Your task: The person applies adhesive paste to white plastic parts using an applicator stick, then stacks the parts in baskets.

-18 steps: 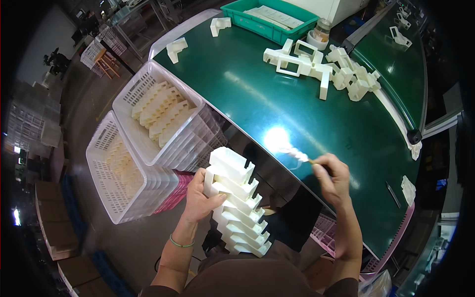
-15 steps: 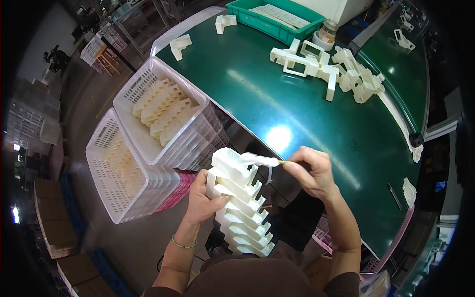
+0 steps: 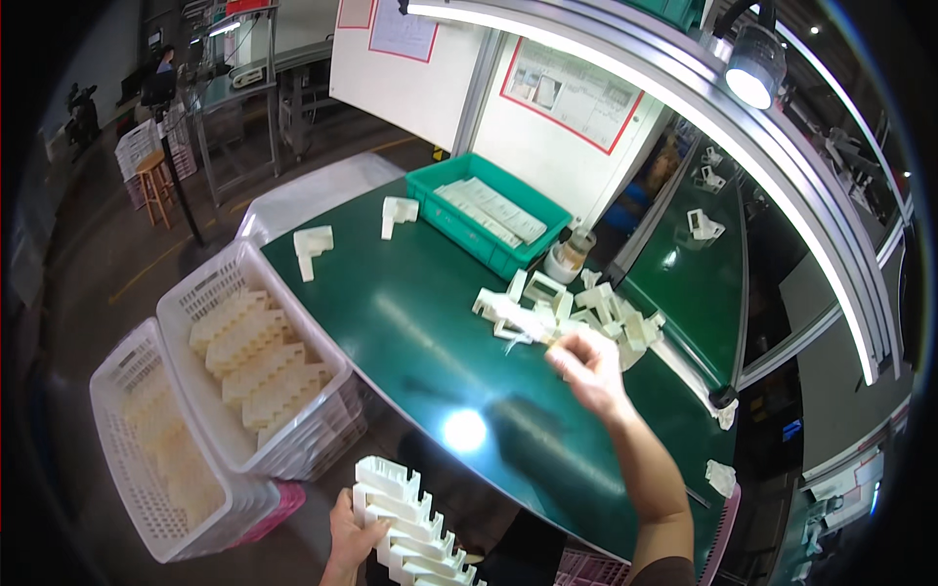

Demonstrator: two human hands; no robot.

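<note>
At the lower edge my left hand is closed round a stack of nested white plastic housings, its thumb lying over their side. My right hand reaches over the green table, pinching a thin stick with a white cloth-like wrapping at its far end. Blurred by motion, that wrapped end is over or close in front of a cluster of loose white plastic frames; whether it touches them I cannot tell. Just beyond sits a small white jar with a clear upper part.
A green bin with white pieces stands at the table's back. Two single white parts lie at the far left. White baskets of stacked parts stand left of the green table. A lit lamp bar arches above.
My right hand has carried the wrapped stick away from the stack, forward over the table toward the loose frames and jar. The view has tilted up; my left hand still grips the stack.
</note>
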